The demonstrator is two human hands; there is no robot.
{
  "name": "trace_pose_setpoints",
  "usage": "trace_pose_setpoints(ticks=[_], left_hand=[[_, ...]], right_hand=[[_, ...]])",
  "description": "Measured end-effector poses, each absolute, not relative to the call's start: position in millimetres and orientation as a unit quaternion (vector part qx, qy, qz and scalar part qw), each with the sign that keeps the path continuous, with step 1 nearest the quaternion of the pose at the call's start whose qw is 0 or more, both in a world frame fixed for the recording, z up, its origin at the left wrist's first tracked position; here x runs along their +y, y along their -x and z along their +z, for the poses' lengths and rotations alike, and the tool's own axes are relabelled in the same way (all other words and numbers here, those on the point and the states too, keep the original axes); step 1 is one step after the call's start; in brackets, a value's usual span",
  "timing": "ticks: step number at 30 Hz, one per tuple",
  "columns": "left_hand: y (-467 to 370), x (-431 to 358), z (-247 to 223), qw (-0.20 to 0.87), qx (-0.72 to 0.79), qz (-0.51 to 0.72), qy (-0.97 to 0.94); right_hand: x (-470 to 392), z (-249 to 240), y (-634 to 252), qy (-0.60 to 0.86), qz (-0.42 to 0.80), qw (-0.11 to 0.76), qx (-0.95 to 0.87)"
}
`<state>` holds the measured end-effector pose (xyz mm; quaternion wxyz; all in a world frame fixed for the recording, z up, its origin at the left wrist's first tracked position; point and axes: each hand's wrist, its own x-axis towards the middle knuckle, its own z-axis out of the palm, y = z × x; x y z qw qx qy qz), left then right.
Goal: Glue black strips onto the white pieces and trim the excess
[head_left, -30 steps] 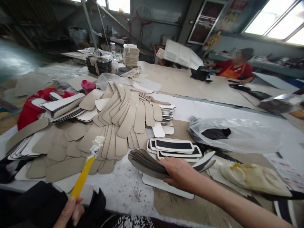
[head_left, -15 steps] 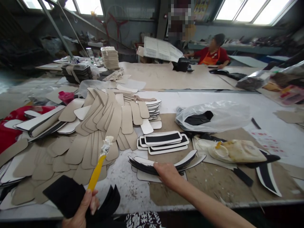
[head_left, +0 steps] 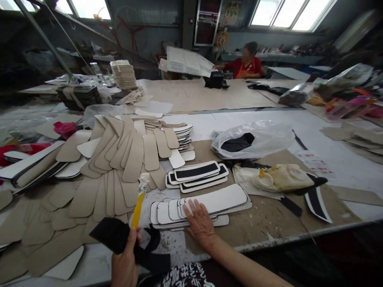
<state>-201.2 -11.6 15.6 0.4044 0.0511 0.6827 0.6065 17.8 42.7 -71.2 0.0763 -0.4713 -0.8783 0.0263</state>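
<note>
My left hand (head_left: 127, 255) is closed round a yellow-handled brush (head_left: 137, 210), whose tip is covered in white paste. The same hand also holds a black piece of sheet material (head_left: 111, 234); more black strips (head_left: 154, 261) hang just to its right. With fingers stretched out, my right hand (head_left: 201, 225) lies flat on a fanned stack of white strips with dark edges (head_left: 223, 198) on the table. Just beyond that stack sit several white-bordered black strips (head_left: 197, 172), piled on one another.
Many beige rounded pieces (head_left: 98, 195) spread over the left side. At the right are a clear plastic bag (head_left: 269, 139) with black material inside, a stained yellowish container (head_left: 284, 178) and a curved black-and-white piece (head_left: 317, 203). A person (head_left: 247, 63) is behind the far table.
The white strips, earlier bent up in my right hand, now lie flat and fanned under its open palm. My left hand and the brush have moved right in view as the camera turned.
</note>
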Motion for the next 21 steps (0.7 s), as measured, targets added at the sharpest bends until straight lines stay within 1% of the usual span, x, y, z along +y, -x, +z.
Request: trace_pose_setpoints(ticks=[3,7,9,11,13,15,18,21], left_hand=[[195.6,-3.3,0.5,0.412,0.688,0.595,-0.045],[195.0,9.0,-10.1,0.435,0.683,0.581,-0.083],[195.7,14.9,-14.2,0.440,0.683,0.576,-0.090],[195.6,20.2,-18.1,0.438,0.685,0.573,-0.102],[194.0,24.3,-21.7,0.438,0.693,0.562,-0.112],[191.1,27.0,-24.6,0.448,0.697,0.547,-0.119],[186.1,29.3,-28.0,0.445,0.711,0.529,-0.132],[182.3,30.4,-30.1,0.418,0.720,0.532,-0.156]], right_hand=[[37.9,-57.2,-19.6,0.459,0.065,0.065,-0.883],[38.6,-29.0,-39.4,0.460,0.046,0.078,-0.884],[44.9,-10.8,-62.1,0.505,0.006,0.091,-0.858],[55.5,3.8,-91.5,0.596,-0.038,0.107,-0.795],[68.0,8.6,-121.9,0.688,-0.048,0.118,-0.714],[79.2,2.5,-146.9,0.732,0.016,0.133,-0.668],[88.8,-16.0,-165.1,0.719,0.128,0.188,-0.656],[89.8,-28.6,-161.4,0.685,0.158,0.245,-0.667]])
